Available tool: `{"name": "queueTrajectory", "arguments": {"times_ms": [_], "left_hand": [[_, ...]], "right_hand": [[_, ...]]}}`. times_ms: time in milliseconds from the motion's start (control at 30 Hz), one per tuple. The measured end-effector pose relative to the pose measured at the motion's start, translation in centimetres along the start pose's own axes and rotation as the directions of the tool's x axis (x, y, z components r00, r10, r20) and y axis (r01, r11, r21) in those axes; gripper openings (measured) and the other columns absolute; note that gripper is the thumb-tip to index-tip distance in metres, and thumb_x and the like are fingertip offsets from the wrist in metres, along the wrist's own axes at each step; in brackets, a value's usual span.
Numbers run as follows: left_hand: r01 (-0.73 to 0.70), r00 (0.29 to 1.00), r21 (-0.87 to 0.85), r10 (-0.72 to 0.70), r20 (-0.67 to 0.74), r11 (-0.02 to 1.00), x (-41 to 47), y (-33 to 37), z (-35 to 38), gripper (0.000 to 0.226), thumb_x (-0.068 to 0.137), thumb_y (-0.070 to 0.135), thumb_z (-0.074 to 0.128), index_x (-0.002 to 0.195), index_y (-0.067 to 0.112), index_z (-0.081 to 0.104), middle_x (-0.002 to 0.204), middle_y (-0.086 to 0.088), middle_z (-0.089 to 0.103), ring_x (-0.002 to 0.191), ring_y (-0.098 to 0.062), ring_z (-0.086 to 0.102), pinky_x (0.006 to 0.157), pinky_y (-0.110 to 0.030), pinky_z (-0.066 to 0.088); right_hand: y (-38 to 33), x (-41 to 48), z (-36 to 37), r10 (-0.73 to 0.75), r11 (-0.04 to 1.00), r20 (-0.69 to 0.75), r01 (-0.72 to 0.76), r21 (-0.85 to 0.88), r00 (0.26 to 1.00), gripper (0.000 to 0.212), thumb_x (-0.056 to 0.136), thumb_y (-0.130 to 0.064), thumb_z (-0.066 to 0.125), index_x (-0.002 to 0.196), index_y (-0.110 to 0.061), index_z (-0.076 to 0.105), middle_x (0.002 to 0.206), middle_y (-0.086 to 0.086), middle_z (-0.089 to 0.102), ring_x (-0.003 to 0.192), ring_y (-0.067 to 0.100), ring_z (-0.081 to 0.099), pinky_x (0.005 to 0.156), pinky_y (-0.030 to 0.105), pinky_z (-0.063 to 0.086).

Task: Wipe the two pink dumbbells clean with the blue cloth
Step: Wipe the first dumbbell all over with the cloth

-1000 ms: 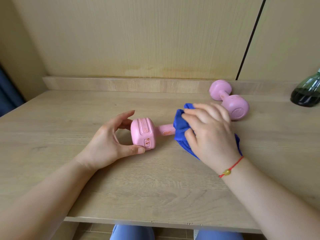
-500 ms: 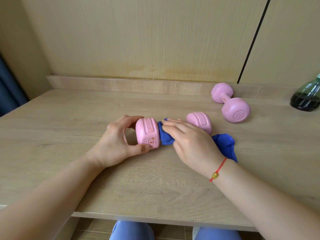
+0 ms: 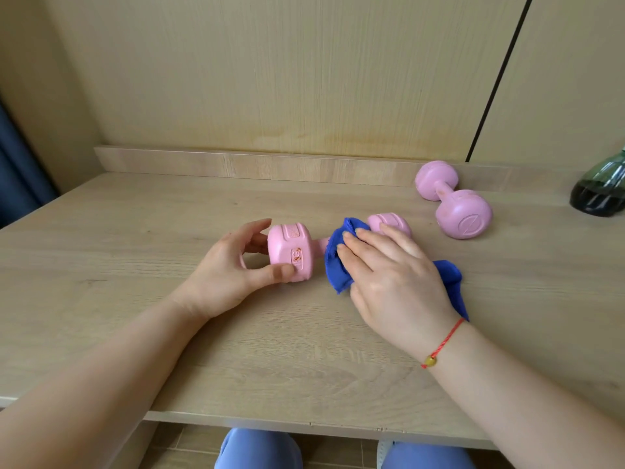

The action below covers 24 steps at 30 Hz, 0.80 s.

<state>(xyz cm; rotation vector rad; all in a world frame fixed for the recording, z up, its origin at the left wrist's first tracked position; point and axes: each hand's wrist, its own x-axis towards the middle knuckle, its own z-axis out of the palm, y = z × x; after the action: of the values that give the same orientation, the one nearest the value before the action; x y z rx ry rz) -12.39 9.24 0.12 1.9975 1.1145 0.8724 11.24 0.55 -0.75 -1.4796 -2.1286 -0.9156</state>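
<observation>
A pink dumbbell lies on its side in the middle of the wooden table. My left hand grips its left head between thumb and fingers. My right hand holds the blue cloth wrapped over the dumbbell's handle, close to the right head, which peeks out above my fingers. The cloth's loose end trails out to the right under my wrist. A second pink dumbbell rests untouched at the back right of the table.
A dark green glass bottle stands at the far right edge. A low wooden ledge runs along the back under the wall panels. The table's front edge is near my knees.
My right hand slid the cloth along the handle: from the right head to the left head, and now back toward the right head. My left hand kept its grip on the left head.
</observation>
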Motion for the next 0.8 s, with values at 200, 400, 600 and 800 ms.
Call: {"name": "queueTrajectory", "arguments": {"times_ms": [200, 400, 600, 800], "left_hand": [[0.065, 0.998, -0.027, -0.065, -0.012, 0.997, 0.3, -0.6, -0.1, 0.106, 0.057, 0.079, 0.069, 0.145, 0.027, 0.041, 0.111, 0.023, 0.068, 0.120, -0.007, 0.057, 0.114, -0.045, 0.032], [0.090, 0.995, -0.041, -0.091, -0.030, 0.995, 0.7, -0.4, 0.0, 0.095, 0.060, 0.077, 0.066, 0.139, 0.027, 0.050, 0.110, 0.014, 0.071, 0.112, -0.003, 0.062, 0.112, -0.042, 0.036], [0.039, 0.999, -0.056, -0.041, -0.027, 0.998, 0.5, 0.0, 0.1, 0.061, 0.065, 0.067, 0.069, 0.117, 0.034, 0.066, 0.103, 0.015, 0.074, 0.104, 0.001, 0.066, 0.111, -0.043, 0.038], [0.065, 0.998, -0.178, -0.059, 0.034, 0.982, 0.5, 0.4, 0.1, 0.053, 0.067, 0.060, 0.071, 0.110, 0.030, 0.068, 0.106, 0.009, 0.074, 0.106, -0.006, 0.067, 0.106, -0.041, 0.045]], "right_hand": [[0.4, 0.5, -0.1, 0.108, 0.988, 0.009, -0.106, -0.115, 0.994, 0.034, 0.082, -0.012, 0.058, 0.114, -0.006, 0.070, 0.123, 0.008, 0.068, 0.126, 0.034, 0.054, 0.117, 0.053, 0.022], [-0.2, 1.1, 0.8, 0.095, 0.985, 0.091, -0.080, -0.153, 0.991, 0.046, 0.092, -0.008, 0.032, 0.128, 0.002, 0.060, 0.135, 0.017, 0.058, 0.134, 0.034, 0.046, 0.116, 0.053, 0.019], [-1.3, 1.4, 1.0, -0.001, 0.999, 0.137, 0.007, -0.047, 0.991, 0.053, 0.093, -0.009, 0.025, 0.138, -0.002, 0.052, 0.146, 0.013, 0.049, 0.137, 0.027, 0.045, 0.116, 0.047, 0.021], [-0.2, 0.6, 0.2, 0.109, 0.971, 0.165, -0.069, -0.231, 0.980, 0.053, 0.090, -0.010, 0.024, 0.126, 0.004, 0.060, 0.138, 0.016, 0.057, 0.138, 0.039, 0.040, 0.117, 0.058, 0.003]]}}
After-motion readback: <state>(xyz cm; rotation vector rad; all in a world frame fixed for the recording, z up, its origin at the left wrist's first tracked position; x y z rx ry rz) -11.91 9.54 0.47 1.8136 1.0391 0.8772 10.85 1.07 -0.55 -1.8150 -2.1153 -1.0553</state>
